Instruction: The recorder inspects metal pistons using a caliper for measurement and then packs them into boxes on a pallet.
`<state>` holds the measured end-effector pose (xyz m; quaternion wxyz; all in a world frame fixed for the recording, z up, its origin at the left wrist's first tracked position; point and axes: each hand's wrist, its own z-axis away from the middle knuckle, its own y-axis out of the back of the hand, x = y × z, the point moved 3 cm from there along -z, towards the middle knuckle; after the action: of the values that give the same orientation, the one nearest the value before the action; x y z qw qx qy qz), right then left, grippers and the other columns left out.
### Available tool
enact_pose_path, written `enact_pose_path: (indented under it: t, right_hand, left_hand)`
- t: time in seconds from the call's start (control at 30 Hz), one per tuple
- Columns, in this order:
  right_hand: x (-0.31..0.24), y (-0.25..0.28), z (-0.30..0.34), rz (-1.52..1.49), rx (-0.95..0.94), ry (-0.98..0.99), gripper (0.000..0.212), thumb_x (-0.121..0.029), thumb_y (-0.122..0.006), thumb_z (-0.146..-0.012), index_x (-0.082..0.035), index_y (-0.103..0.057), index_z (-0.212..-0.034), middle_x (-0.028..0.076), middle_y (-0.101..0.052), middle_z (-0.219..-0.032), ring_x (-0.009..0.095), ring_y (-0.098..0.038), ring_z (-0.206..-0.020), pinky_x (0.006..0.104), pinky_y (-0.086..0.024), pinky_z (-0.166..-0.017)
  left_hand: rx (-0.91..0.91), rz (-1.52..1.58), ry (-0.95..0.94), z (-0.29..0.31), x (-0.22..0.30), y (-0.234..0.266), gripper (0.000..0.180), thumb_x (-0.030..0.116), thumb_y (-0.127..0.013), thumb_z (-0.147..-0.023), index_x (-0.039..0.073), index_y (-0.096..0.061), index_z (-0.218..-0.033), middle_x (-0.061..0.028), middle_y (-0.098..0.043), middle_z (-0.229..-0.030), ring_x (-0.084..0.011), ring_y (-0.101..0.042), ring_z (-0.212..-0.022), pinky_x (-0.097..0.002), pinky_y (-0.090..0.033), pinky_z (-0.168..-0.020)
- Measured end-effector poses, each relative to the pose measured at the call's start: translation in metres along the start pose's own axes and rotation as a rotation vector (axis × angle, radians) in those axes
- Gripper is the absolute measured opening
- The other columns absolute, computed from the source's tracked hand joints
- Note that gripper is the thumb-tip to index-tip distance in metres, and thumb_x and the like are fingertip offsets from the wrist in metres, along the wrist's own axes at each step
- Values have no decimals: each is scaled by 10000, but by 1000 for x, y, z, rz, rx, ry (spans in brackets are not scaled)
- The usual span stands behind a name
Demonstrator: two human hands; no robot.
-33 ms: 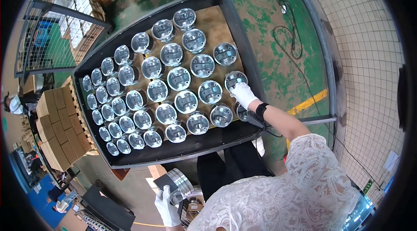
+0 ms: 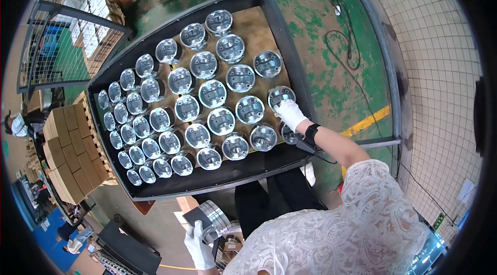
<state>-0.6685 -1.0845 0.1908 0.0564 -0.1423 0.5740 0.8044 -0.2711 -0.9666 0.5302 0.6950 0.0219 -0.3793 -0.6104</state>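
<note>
Rows of shiny metal pistons [image 2: 213, 94] stand in a black-rimmed tray [image 2: 207, 188] with a brown board base. At the tray's right side my right hand [image 2: 291, 113], in a white glove, has its fingers closed on the near edge of a piston [image 2: 280, 95], which sits on the board. Below the tray's front edge, my gloved left hand [image 2: 199, 246] holds another piston [image 2: 216, 216], tilted, with its ring grooves and dark skirt showing. Part of one more piston [image 2: 288, 133] shows beside my right wrist.
A dark handheld device [image 2: 306, 146] with a cable lies at the tray's near right corner. Stacked cartons [image 2: 75, 153] stand on the left, near people at work. Metal frame bars [image 2: 380, 52] and a tiled wall [image 2: 435, 32] bound the right. A loose cable [image 2: 344, 55] lies on the green floor.
</note>
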Motion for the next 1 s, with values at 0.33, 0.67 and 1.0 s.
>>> enact_pose_path:
  t: [0.33, 0.67, 1.0]
  right_hand:
    - [6, 72, -102, -75, 422, 127, 231, -154, -617, -871, -21, -608, -1060, 197, -617, -1079, 373, -605, -1015, 456, -484, -916]
    - [33, 19, -108, 38, 72, 52, 138, -137, -583, -886, -52, -691, -882, 200, -664, -874, 368, -682, -838, 480, -545, -751]
    - [49, 130, -62, -138, 685, -246, 458, -199, -641, -856, -57, -535, -1279, 165, -535, -1338, 351, -480, -1273, 464, -376, -1099]
  left_hand:
    - [-41, -12, 18, 2, -4, -18, 216, 207, -678, -949, -8, -663, -963, -36, -675, -825, -76, -611, -649, -222, -474, -546]
    - [-209, -131, -101, 4, 64, -62, 139, 116, -694, -931, -8, -674, -992, -40, -695, -892, -71, -634, -707, -217, -500, -607]
    - [-503, -658, -844, -30, 181, -215, 429, 361, -585, -997, -59, -648, -1056, -121, -635, -765, -187, -570, -666, -331, -470, -650]
